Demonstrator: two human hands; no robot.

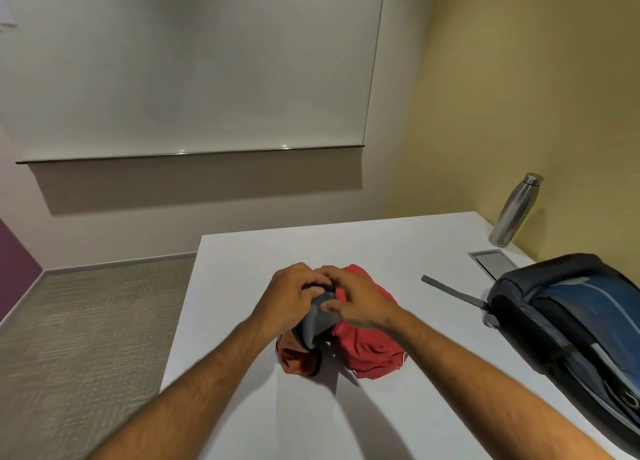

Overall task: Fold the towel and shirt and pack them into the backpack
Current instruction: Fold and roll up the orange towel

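A crumpled red cloth [372, 347] lies in a heap on the white table [381, 248]. A grey cloth [320, 322] hangs between my two hands just above the heap. My left hand [289, 295] grips its top edge with curled fingers. My right hand [356, 298] pinches the same edge from the right, thumb under the fabric. A darker rust-red fold [296, 355] shows below the grey cloth. The dark blue backpack [571, 321] lies on its side at the table's right edge, apart from both hands.
A steel water bottle [514, 211] stands at the table's far right corner near the yellow wall. A metal cable hatch [493, 262] is set into the tabletop behind the backpack. A grey backpack strap [450, 291] trails left across the table.
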